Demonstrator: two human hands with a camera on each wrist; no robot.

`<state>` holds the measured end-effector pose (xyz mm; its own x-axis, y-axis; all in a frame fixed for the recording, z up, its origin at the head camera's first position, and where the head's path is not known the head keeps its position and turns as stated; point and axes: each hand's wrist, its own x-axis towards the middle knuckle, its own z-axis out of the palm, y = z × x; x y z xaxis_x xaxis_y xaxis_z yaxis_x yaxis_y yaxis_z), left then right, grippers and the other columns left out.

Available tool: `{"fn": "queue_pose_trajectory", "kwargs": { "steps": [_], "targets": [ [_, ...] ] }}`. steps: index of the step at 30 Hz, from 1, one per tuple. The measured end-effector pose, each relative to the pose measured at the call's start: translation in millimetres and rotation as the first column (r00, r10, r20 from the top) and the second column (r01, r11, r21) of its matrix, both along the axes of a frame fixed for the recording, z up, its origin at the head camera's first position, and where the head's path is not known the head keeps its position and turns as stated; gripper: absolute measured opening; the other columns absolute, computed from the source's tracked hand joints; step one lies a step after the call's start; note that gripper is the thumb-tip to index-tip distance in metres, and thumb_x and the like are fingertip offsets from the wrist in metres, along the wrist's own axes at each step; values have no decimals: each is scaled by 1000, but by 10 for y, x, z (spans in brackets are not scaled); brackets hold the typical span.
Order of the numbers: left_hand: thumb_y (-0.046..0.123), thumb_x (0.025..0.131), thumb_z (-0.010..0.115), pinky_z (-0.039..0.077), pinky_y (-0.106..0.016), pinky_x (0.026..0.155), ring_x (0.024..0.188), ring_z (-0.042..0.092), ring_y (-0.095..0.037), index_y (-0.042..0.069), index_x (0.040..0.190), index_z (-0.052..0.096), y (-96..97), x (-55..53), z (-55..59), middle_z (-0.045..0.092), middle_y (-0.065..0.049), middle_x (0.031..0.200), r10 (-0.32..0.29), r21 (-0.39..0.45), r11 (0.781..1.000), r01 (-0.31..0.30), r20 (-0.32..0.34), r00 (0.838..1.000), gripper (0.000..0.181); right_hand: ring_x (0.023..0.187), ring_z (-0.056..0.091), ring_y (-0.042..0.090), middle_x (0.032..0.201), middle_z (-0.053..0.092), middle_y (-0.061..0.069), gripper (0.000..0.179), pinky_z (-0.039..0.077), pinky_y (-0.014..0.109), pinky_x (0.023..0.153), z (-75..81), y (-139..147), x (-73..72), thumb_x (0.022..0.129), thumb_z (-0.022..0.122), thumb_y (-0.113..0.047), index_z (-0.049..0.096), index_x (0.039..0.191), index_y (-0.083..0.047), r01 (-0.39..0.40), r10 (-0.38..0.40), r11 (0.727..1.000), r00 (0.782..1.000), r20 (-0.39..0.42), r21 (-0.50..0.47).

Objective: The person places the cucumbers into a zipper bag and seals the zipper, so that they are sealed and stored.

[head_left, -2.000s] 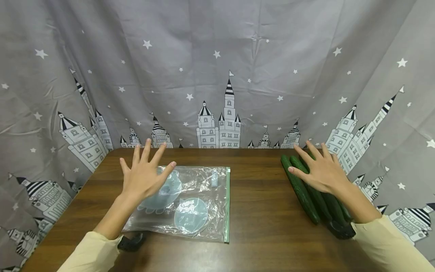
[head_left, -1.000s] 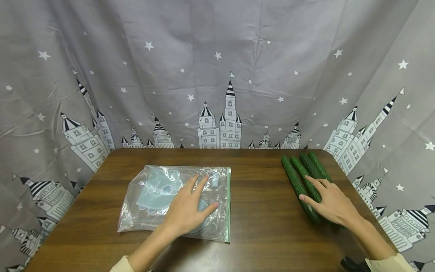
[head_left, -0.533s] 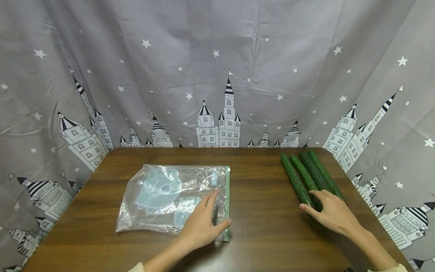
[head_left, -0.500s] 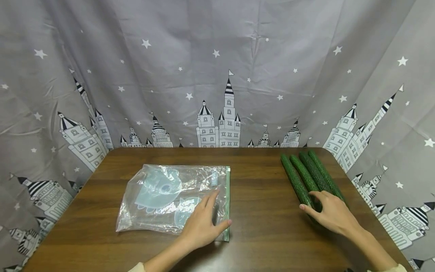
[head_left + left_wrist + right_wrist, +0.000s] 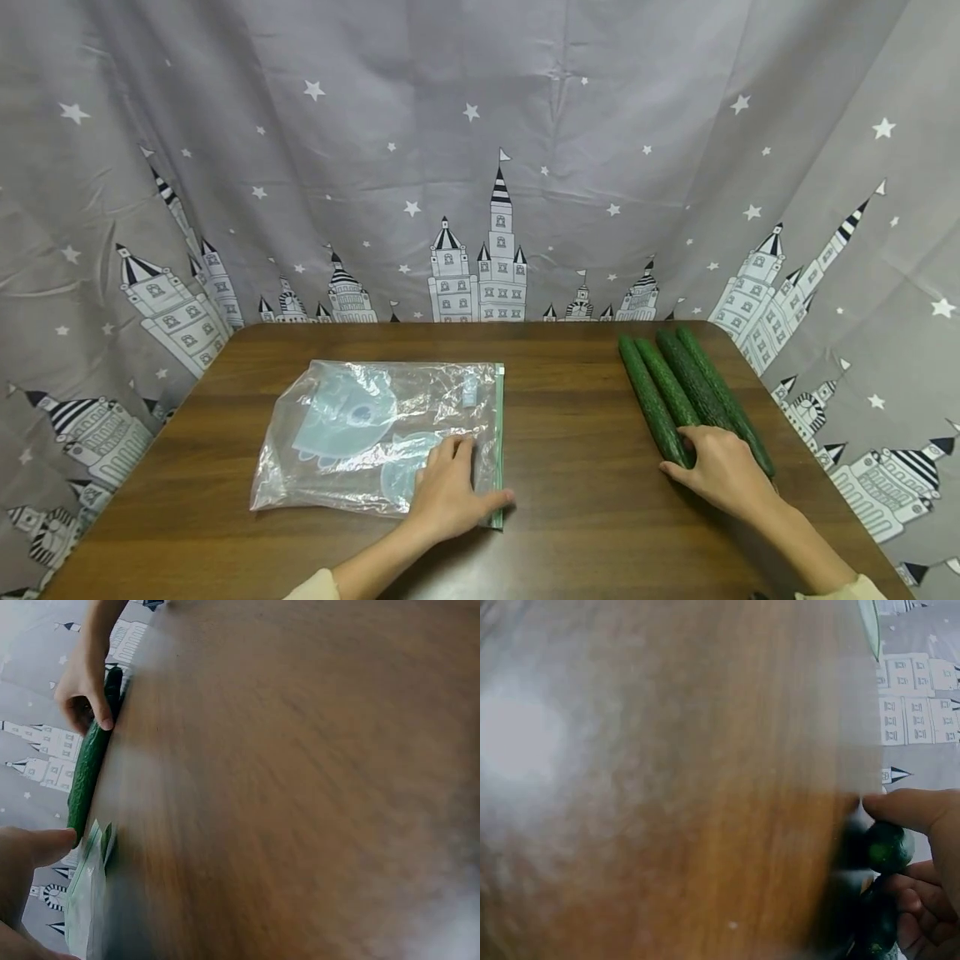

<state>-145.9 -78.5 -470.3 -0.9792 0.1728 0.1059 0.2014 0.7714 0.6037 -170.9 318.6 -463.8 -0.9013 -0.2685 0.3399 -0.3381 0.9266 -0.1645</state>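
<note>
A clear zip bag [image 5: 427,404] with a green strip lies flat at the left, holding pale blue flat pieces [image 5: 348,417]. My left hand [image 5: 448,496] lies over its lower right corner, fingers spread and loosely bent, the thumb reaching past the strip. At the right, several dark green cucumbers lie side by side. My right hand [image 5: 723,471] grips the near end of the leftmost cucumber [image 5: 647,392]. In the right wrist view the thumb is over that cucumber's end [image 5: 887,851], with curled fingers on its other side, beside a neighbouring cucumber [image 5: 876,926].
The brown wooden table [image 5: 573,433] stretches between the bag and the cucumbers. Behind it hangs a grey curtain [image 5: 600,167] printed with castles and stars. A small pale blue piece [image 5: 469,390] sits near the bag's green strip.
Both hands came down from a raised, spread pose. The left hand moved right to the bag's zip corner; the right hand lowered to the cucumbers' near ends and closed round the leftmost one.
</note>
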Motion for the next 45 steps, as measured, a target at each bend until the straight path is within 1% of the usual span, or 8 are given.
{"fn": "queue_pose_trajectory", "kwargs": {
  "steps": [7,20,27,32,35,38,41,45],
  "targets": [
    [43,66,94,45,-55,88,125,47,-38,-5,135,59,39,-38,8,52,-19,138,36,-16,999,-36,7,999,91,86,70,45,102,73,25,48,58,60,67,28,38,-6,77,87,-28,75,108,7,43,-44,999,999,-14,-32],
    [12,73,78,42,-68,96,126,48,-41,-8,123,69,-51,-26,48,56,-17,133,23,151,988,-32,60,998,55,79,69,43,99,73,29,43,57,61,67,54,131,-13,76,85,-20,76,107,9,37,-46,990,997,-57,-136],
    [4,75,74,44,-68,101,124,53,-42,-6,127,66,-82,16,0,61,-18,132,-1,184,983,5,-24,1000,54,57,47,17,89,74,22,43,50,43,55,72,132,-20,78,84,-20,76,107,10,39,-46,990,998,-45,-137],
    [-5,76,69,45,-63,104,122,57,-43,-3,140,58,-89,25,-27,65,-20,130,-34,207,977,58,-118,992,65,52,35,11,66,63,4,42,40,34,50,77,138,-23,79,83,-21,76,108,10,46,-51,991,998,-38,-128],
    [-9,76,66,45,-63,104,121,57,-43,-2,134,63,-98,28,-29,65,-19,129,-60,209,974,86,-126,990,58,54,51,20,71,67,11,43,50,43,53,80,145,-26,80,82,-21,75,108,11,48,-52,990,998,-26,-130],
    [-11,76,64,44,-64,104,121,56,-43,-2,124,69,-117,31,-39,65,-18,127,-79,203,974,102,-117,990,49,77,68,41,95,73,27,42,57,59,70,79,146,-29,82,80,-20,73,109,13,46,-49,989,999,-23,-143],
    [-10,76,67,44,-65,104,123,55,-42,-3,120,70,-132,38,-55,64,-17,127,-79,190,977,100,-111,991,46,96,66,54,107,70,32,41,54,66,79,80,144,-31,88,75,-17,69,112,16,40,-43,985,999,-12,-167],
    [-4,74,79,45,-64,101,120,56,-40,-4,122,68,-121,46,-67,64,-14,126,-59,170,982,77,-108,992,49,88,67,52,97,70,31,40,54,66,78,92,139,-25,96,68,-16,65,119,17,59,-57,976,998,16,-208]
  ]
}}
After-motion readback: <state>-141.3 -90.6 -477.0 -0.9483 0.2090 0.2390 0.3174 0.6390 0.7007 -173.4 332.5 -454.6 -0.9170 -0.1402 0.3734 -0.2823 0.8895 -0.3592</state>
